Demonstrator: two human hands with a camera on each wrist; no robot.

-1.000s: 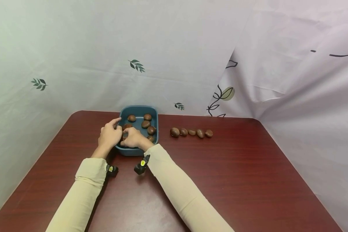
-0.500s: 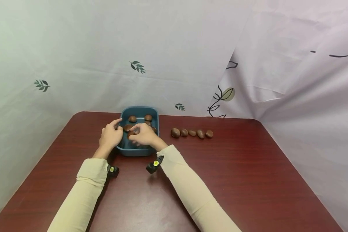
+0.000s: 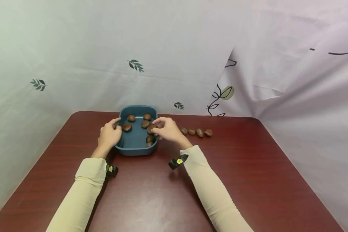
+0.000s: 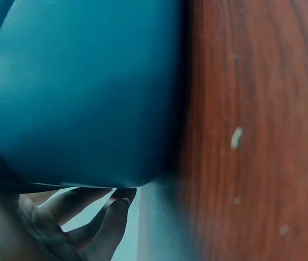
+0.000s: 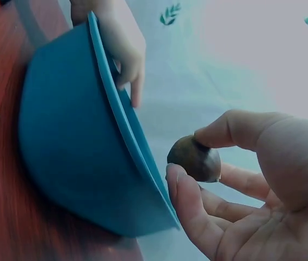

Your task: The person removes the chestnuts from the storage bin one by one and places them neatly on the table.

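Observation:
A blue plastic basin (image 3: pixel 137 152) stands at the back left of the table with several brown chestnuts (image 3: pixel 127 127) inside. My left hand (image 3: pixel 109 135) grips its left rim, the thumb over the inner side; in the left wrist view the fingers (image 4: pixel 113 223) lie along the outer wall (image 4: pixel 83 98). Over the basin's right rim, my right hand (image 3: pixel 170 129) pinches a chestnut (image 5: pixel 195 157) between thumb and fingertips. The right wrist view has this chestnut just beyond the rim (image 5: pixel 122 128), raised off the table.
Right of the basin, a row of loose chestnuts (image 3: pixel 200 132) lies on the dark red wooden table (image 3: pixel 235 180), its left end hidden behind my right hand. A pale patterned cloth (image 3: pixel 168 58) hangs behind the table's back edge.
My right hand has lifted a chestnut from the basin's left front part and carried it rightward to the right rim. My left hand has stayed on the left rim.

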